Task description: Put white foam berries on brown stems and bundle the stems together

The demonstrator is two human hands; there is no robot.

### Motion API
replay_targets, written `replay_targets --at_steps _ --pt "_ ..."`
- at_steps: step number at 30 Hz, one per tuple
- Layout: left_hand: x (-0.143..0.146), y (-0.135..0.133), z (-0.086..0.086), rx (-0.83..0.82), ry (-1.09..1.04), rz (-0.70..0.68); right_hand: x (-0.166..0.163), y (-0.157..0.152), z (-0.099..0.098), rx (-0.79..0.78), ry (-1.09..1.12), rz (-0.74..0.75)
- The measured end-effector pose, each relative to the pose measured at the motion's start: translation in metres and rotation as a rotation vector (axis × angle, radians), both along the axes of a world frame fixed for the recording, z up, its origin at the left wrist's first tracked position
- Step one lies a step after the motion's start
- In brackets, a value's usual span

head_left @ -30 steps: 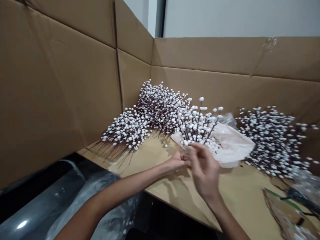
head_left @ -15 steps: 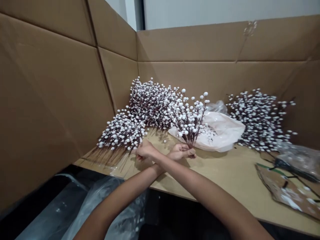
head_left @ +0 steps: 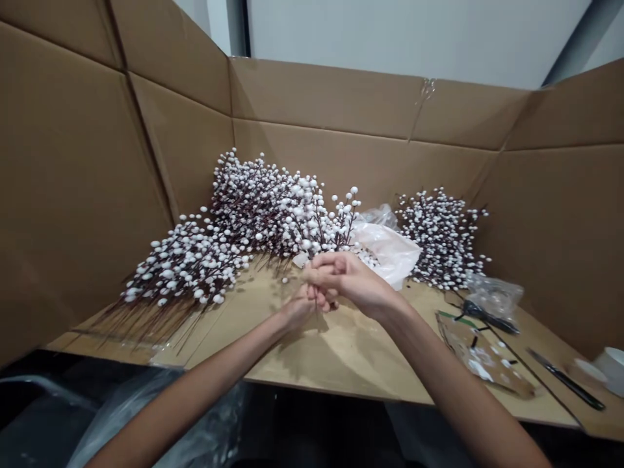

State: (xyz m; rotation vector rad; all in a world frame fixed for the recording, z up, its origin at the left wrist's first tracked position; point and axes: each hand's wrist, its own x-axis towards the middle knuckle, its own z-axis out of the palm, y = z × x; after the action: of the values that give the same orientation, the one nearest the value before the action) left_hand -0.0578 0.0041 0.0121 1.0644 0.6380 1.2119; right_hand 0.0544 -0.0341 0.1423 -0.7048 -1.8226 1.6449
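Note:
A bunch of artificial white-berry stems (head_left: 316,224) with thin dark twigs stands upright in my left hand (head_left: 303,308), which is closed round its lower ends. Just above, my right hand (head_left: 348,276) is closed with bent fingers at the same stems, touching the left hand; its fingers hide much of the stalks. A thin stalk end shows below the hands. To the left lies a loose pile of white-berry stems (head_left: 185,260), stalk ends towards me. Behind it, against the cardboard, is a larger heap of berry stems (head_left: 248,195).
Cardboard walls (head_left: 312,146) enclose the cardboard-topped table (head_left: 370,357). A white plastic bag (head_left: 390,250) and another berry heap (head_left: 439,240) lie behind to the right. Nearer are a marked cardboard piece (head_left: 482,361), a knife (head_left: 565,380) and a white roll (head_left: 611,370). Clear plastic (head_left: 146,409) hangs below left.
My right hand has come from the left pile to the bunch, and my arms are no longer crossed. My left hand with the bunch has shifted left in view. The camera has turned right.

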Motion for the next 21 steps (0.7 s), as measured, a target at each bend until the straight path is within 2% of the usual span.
replay_targets --at_steps 4,7,11,16,21 --pt "0.001 -0.004 0.007 0.025 0.021 -0.039 0.037 -0.001 -0.016 0.061 0.051 -0.277" --pt "0.001 -0.007 0.014 0.017 0.039 -0.034 0.054 0.011 -0.028 0.087 0.010 -0.370" --pt "0.002 -0.008 0.016 -0.012 0.068 -0.017 0.063 0.029 -0.040 0.076 -0.039 -0.301" --pt "0.004 -0.007 0.014 -0.036 0.090 0.018 0.057 0.042 -0.050 0.038 -0.034 -0.167" --pt "0.003 -0.007 0.016 -0.040 0.117 0.031 0.049 0.050 -0.058 0.019 0.038 -0.184"
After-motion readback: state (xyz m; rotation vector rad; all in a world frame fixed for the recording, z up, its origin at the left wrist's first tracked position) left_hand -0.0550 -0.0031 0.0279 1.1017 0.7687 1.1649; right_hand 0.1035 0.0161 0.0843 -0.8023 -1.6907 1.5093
